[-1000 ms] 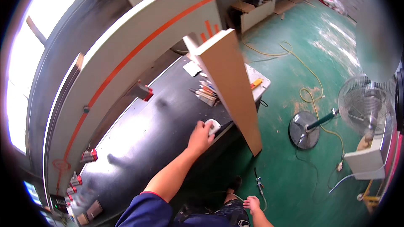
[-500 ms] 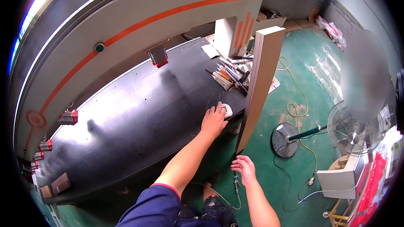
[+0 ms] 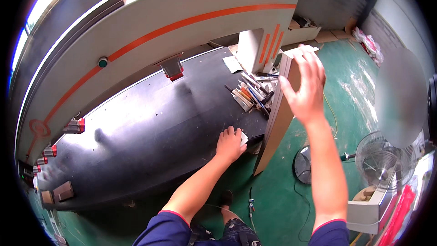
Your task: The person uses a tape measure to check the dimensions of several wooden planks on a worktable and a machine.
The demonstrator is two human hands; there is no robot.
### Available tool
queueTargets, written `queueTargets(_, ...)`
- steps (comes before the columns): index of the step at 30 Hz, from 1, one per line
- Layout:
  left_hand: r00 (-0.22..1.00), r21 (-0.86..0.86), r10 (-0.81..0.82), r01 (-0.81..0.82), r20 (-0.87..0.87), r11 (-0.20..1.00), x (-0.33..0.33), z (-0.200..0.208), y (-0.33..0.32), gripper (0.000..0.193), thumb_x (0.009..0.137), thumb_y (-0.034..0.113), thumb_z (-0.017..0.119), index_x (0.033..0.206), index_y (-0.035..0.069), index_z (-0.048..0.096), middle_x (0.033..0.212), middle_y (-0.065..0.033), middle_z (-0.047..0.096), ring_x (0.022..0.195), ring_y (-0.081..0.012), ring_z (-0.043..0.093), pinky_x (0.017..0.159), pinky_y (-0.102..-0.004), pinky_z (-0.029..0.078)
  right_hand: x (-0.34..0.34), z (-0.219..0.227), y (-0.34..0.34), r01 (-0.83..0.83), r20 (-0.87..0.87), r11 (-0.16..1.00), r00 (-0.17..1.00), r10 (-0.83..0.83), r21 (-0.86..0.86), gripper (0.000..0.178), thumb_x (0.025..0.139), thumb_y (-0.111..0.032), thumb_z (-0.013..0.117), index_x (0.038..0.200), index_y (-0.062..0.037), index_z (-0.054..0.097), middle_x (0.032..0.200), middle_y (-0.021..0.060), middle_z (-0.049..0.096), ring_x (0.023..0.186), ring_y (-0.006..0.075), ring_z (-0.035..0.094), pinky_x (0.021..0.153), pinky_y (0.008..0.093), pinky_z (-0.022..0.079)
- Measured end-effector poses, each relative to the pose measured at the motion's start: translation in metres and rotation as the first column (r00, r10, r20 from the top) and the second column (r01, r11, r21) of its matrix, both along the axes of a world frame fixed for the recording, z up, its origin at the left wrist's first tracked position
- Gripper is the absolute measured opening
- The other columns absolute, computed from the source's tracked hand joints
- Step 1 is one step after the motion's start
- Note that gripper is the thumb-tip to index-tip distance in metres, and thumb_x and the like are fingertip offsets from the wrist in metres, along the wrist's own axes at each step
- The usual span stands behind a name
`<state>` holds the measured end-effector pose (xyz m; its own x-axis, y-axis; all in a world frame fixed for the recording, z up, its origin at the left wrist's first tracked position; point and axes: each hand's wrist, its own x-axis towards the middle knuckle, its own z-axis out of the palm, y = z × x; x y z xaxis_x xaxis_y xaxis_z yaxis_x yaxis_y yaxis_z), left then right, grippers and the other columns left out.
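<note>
While the left hand (image 3: 229, 143) curls round a small white rounded device (image 3: 244, 139) at the near edge of the black worktable (image 3: 182, 114), fingers one side and thumb the other, the right hand (image 3: 309, 84) is up at the top end of the tan panel (image 3: 276, 127). Left looks like a light grip. Right is open: fingers spread, thumb apart, not wrapped on anything. Can't tell whether the palm touches the panel.

Panel is tilted beside the table's right end, layered long edge facing left; what bears its weight is out of sight.

Step in hand, as judged: right hand getting placed on the panel, left minding the device. A firm hold calls for right fingers closing over one face, thumb over the other, before any load goes on; tipping is the risk.

Further out: pile of pens and tubes (image 3: 248, 92) just left of the panel, white sheet (image 3: 232, 64) behind it, orange-striped gantry beam (image 3: 205, 32) over the table. Hose fitting (image 3: 251, 206) on the green floor (image 3: 346, 86), pedestal fan (image 3: 382, 160) off right.
</note>
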<state>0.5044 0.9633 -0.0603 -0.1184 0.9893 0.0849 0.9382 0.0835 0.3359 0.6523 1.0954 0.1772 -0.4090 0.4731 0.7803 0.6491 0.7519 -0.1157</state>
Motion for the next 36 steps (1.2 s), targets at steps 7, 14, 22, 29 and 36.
queueTargets(7,0.972,-0.012,0.191,-0.192,0.137,0.981,-0.018,0.005,-0.027,0.057,0.081,0.038,0.077,0.121,0.003,0.057,0.110,-0.0183,0.055,0.101,-0.0368,0.061,0.089,-0.0467,0.050,-0.005,0.006,0.028,-0.031,0.124,0.997,0.991,0.040,-0.070,0.044,0.078,-0.019,0.075,0.117,-0.0109,0.057,0.125,0.0096,0.059,0.128,0.0310,0.049,0.115,0.0469,0.030)
queueTargets(14,0.726,-0.071,0.303,-0.333,0.618,0.940,-0.054,0.014,-0.222,0.065,0.086,0.038,0.078,0.134,0.001,0.053,0.120,-0.0193,0.051,0.102,-0.0335,0.062,0.090,-0.0407,0.052,0.001,-0.007,0.029,0.036,0.108,0.999,0.993,-0.037,0.011,0.049,0.080,-0.021,0.075,0.124,-0.0111,0.057,0.130,0.0103,0.058,0.131,0.0315,0.048,0.115,0.0478,0.030)
queueTargets(22,0.320,-0.330,0.791,-0.780,0.522,0.532,-0.009,-0.032,-0.503,0.064,0.080,0.030,0.083,0.129,0.001,0.054,0.116,-0.0155,0.049,0.101,-0.0296,0.061,0.089,-0.0393,0.053,0.003,-0.007,0.056,0.095,0.133,0.993,0.986,-0.104,0.072,0.053,0.079,-0.019,0.076,0.128,-0.0112,0.058,0.133,0.0112,0.059,0.136,0.0319,0.046,0.117,0.0482,0.030)
queueTargets(29,0.015,-0.361,0.795,-0.886,0.606,0.292,0.015,-0.038,-0.592,0.060,0.081,0.032,0.084,0.128,0.006,0.058,0.120,-0.0155,0.050,0.112,-0.0311,0.058,0.097,-0.0412,0.050,-0.037,-0.019,0.060,0.039,0.179,0.998,0.983,-0.048,0.054,0.055,0.074,-0.012,0.077,0.127,-0.0062,0.063,0.130,0.0163,0.064,0.125,0.0341,0.057,0.112,0.0465,0.040)
queueTargets(36,0.069,-0.278,0.686,-0.881,0.725,0.383,-0.045,0.018,-0.605,0.072,0.087,0.050,0.075,0.140,0.007,0.051,0.129,-0.0145,0.053,0.122,-0.0295,0.060,0.104,-0.0382,0.048,-0.052,-0.089,0.016,-0.122,-0.052,0.990,0.992,0.119,-0.072,0.031,0.088,-0.012,0.065,0.116,-0.0008,0.058,0.111,0.0189,0.062,0.103,0.0354,0.060,0.092,0.0448,0.047)
